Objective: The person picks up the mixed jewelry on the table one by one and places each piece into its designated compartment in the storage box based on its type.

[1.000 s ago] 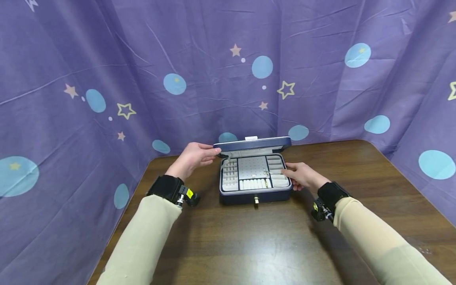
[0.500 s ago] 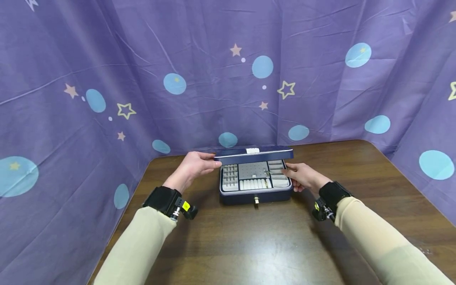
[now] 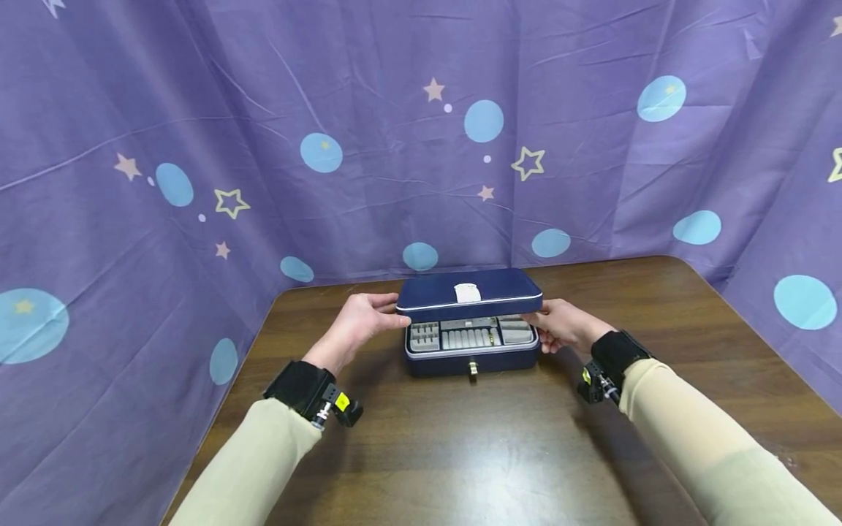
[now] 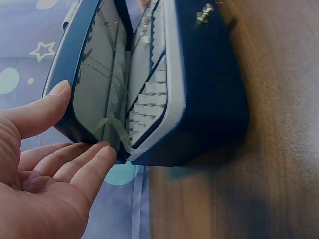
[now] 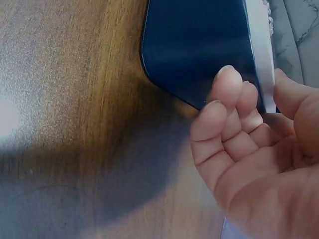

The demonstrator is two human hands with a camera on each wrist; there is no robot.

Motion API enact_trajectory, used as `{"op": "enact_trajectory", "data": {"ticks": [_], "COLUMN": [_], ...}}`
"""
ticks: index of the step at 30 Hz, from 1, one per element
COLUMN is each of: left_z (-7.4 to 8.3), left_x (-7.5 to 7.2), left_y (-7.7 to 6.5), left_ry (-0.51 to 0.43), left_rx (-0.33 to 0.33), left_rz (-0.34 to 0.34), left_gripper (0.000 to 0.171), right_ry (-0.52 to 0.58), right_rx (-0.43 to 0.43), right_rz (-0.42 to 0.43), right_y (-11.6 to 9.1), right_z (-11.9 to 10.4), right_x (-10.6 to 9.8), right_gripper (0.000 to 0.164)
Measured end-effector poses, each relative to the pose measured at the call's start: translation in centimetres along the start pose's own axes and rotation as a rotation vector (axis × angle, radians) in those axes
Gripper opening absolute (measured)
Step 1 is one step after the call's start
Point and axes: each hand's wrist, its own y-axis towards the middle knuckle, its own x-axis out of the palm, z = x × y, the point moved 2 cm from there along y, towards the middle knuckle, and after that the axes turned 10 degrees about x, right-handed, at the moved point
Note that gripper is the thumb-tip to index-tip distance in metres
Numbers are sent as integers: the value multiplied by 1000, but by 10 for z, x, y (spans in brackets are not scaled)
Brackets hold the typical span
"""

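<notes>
A navy jewelry box with a white-edged rim sits on the table, its lid tilted partway down over the tray. My left hand holds the lid's left corner, thumb on the front edge and fingers along the side. At the box's right end, my right hand grips the wall, with the thumb over the rim and curled fingers outside. White ring rolls and small compartments show below the lid; the back of the tray is hidden. A pale ribbon joins lid and base in the left wrist view.
The brown wooden table extends in front of the box and to both sides. Behind it hangs a purple curtain with stars and blue dots. A metal clasp sticks out from the box front.
The lid has swung down and forward over the tray, guided by my left hand, which has come lower and nearer. My right hand has stayed at the box's right end.
</notes>
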Motion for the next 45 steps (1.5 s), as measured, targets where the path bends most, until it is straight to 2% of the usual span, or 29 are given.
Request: {"op": "enact_trajectory", "data": {"ticks": [4, 9, 20, 28, 34, 45], "left_z": [-7, -14, -19, -24, -26, -30], "left_x": [3, 7, 14, 18, 22, 26], "left_y": [-3, -6, -11, -12, -13, -17], "left_ry": [-4, 16, 20, 31, 4, -23], "left_rx": [16, 57, 102, 122, 137, 148], "left_rz": [-14, -22, -2, 19, 28, 39], "left_gripper": [77, 73, 71, 71, 71, 72], "right_ry": [22, 76, 101, 119, 128, 173], "right_rx": [4, -3, -3, -10, -11, -18], "right_rz": [-38, -93, -136, -158, -178, -257], "right_y": [2, 3, 4, 2, 2, 4], "right_z": [1, 4, 8, 8, 9, 13], "right_x": [0, -1, -3, -5, -6, -11], "right_gripper": [19, 11, 14, 29, 41, 57]}}
